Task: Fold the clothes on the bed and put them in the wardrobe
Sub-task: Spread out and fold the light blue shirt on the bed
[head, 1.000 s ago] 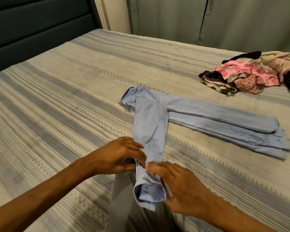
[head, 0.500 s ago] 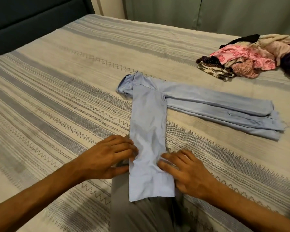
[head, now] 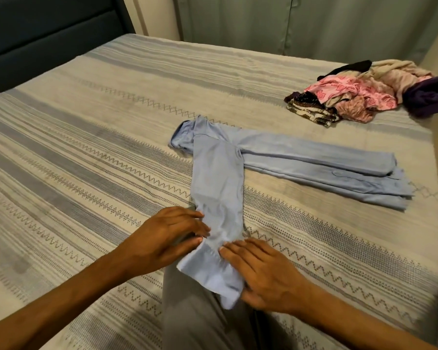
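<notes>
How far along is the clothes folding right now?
Early. The blue shirt is folded into a long strip on the bed. Left hand and right hand are on its sleeve at the cuff. The pile of clothes is unfolded; nothing visibly put away.

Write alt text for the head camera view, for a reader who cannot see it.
Two hands, left hand and right hand, handle the near end of a light blue shirt spread on a striped bed. A pile of unfolded clothes sits at the far right corner.
</notes>
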Available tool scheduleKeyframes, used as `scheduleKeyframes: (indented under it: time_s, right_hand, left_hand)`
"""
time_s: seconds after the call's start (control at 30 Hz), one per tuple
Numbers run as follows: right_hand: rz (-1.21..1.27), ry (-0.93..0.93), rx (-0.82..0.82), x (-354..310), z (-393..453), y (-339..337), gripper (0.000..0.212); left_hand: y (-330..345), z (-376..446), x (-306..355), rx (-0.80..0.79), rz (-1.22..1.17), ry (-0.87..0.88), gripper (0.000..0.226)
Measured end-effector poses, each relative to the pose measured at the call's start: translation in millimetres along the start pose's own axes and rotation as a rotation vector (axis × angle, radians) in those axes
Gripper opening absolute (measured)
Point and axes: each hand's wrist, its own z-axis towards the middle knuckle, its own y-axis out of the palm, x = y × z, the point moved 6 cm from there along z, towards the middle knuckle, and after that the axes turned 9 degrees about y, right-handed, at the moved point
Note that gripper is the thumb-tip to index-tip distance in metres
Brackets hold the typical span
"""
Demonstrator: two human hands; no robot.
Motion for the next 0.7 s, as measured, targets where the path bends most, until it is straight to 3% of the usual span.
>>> scheduleKeyframes:
  time_s: [0.07,0.17,0.23,0.37,0.47,0.53,0.63,0.7]
  right_hand:
    - [0.114,0.071,-0.010,-9.7,10.3,-5.0,0.065]
    - [0.287,0.150,-0.061,-16.5,16.9,-14.1,0.085]
    - [0.263,0.202,-0.049,-18.0,17.5,-15.0,0.091]
    - [0.124,0.148,0.188,-11.4,25.1,-19.5,0.043]
    - [0.137,0.072,0.278,-3.4,28.0,-36.9,0.033]
    - [0.321,0.096,0.315,7.2,32.2,-52.6,0.025]
    - [0.821,0.509,0.410,42.0,38.2,-66.2,0.016]
    - [1.179,0.812,0.364,58.4,37.3,-48.5,0.017]
  left_hand:
    - [-2.5,6.5,-0.3,0.025,0.017,-0.024,0.031]
    - [-11.4,16.5,-9.4,0.066,-0.037,-0.112,0.039]
    - [-15.3,23.8,-15.0,0.103,-0.118,-0.144,0.043]
    - [-22.3,32.7,-20.4,0.166,-0.136,-0.130,0.040]
    - [-27.5,28.3,-29.1,0.232,-0.212,-0.159,0.052]
    - [-30.5,27.3,-37.6,0.273,-0.280,-0.183,0.037]
    - [-29.2,45.4,-39.6,0.372,-0.402,-0.214,0.027]
    - [-18.9,68.0,-40.2,0.413,-0.498,-0.260,0.019]
